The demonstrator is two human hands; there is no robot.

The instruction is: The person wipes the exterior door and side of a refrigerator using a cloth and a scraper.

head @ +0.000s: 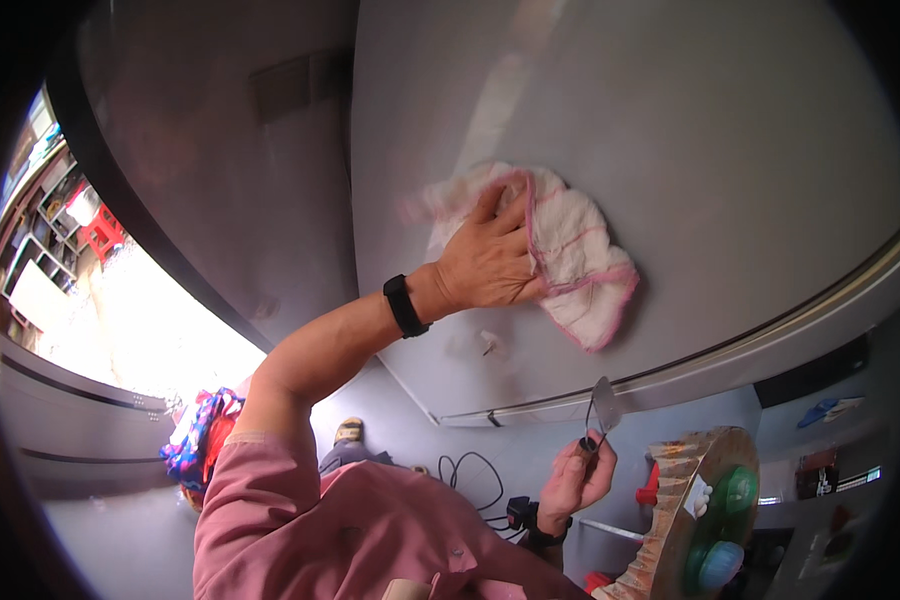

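My left hand (491,259), with a black band on its wrist, presses a white cloth with pink edging (581,247) flat against a large smooth grey panel (705,165). The fingers are spread and partly under a fold; the cloth's left end is blurred. Lower right, my right hand (581,472) is closed around the dark tubular handle of a small scraper-like tool (606,405). Its flat, pale metal blade points up near the panel's lower edge, and I cannot tell whether it touches. A faint mark or reflection shows on the panel below my left wrist.
A round table with a scalloped side (664,517) bears green containers at lower right. A black cable (471,480) loops on the floor near a sandalled foot (350,430). Colourful fabric (202,439) lies at left. Outside the bright opening stands a red plastic stool (103,232). Blue slippers (817,412) are at far right.
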